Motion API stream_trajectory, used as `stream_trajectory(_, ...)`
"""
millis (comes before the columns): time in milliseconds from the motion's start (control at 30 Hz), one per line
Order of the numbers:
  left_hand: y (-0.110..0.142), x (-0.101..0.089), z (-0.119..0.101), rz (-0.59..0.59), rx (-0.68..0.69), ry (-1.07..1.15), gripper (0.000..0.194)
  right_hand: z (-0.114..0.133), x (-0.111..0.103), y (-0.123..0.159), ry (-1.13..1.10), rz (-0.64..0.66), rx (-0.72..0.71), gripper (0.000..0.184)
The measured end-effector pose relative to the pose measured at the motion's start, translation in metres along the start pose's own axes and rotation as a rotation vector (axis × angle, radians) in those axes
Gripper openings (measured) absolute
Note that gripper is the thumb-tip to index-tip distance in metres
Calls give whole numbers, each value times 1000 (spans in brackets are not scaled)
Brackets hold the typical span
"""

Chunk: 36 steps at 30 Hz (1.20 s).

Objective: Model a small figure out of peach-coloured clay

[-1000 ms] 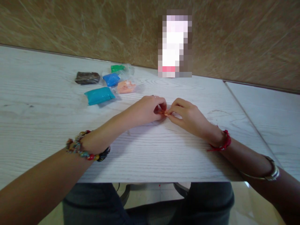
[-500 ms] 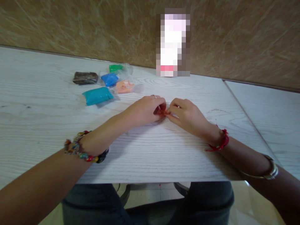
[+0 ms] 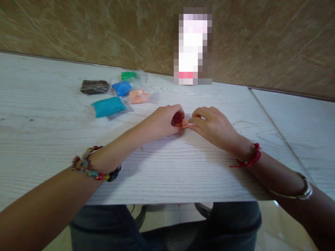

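Note:
A small piece of orange modelling clay (image 3: pixel 185 124) is held low over the white table between my two hands. My left hand (image 3: pixel 169 120) curls around it, thumb and fingers pinching its left side. From the right, my right hand (image 3: pixel 213 123) pinches at its other end with thumb and index finger, the remaining fingers bent. Part of the clay is hidden inside my left fingers. Nearest to my left hand lies a clear bag of peach clay (image 3: pixel 138 96), beyond its knuckles.
Left of centre on the table (image 3: pixel 157 174) lie packets of teal clay (image 3: pixel 109 107), blue clay (image 3: pixel 122 88), green clay (image 3: pixel 128 75) and brown clay (image 3: pixel 94 86). A pixelated bright upright object (image 3: pixel 192 48) leans by the marbled wall (image 3: pixel 78 31).
My right hand has shifted slightly right, and its fingers have lifted a little. More of the orange clay shows between the hands. The packets have stayed in place.

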<state>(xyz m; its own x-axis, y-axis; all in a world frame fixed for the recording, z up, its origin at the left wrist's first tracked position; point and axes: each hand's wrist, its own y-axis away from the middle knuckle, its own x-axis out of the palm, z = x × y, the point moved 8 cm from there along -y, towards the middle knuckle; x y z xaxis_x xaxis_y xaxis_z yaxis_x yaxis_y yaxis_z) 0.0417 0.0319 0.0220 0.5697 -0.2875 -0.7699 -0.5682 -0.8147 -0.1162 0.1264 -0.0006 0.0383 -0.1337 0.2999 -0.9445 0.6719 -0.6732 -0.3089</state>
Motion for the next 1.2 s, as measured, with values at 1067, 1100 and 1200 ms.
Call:
stream_trajectory(1067,-3,2,4,69,63,88,28,-25,6,1,-515,-33,154,17)
stream_trajectory(1100,-3,4,4,75,64,93,28,-24,7,1,-516,-28,152,18)
stream_trajectory(1200,-4,6,4,73,57,122,28,-25,9,0,-527,21,169,16)
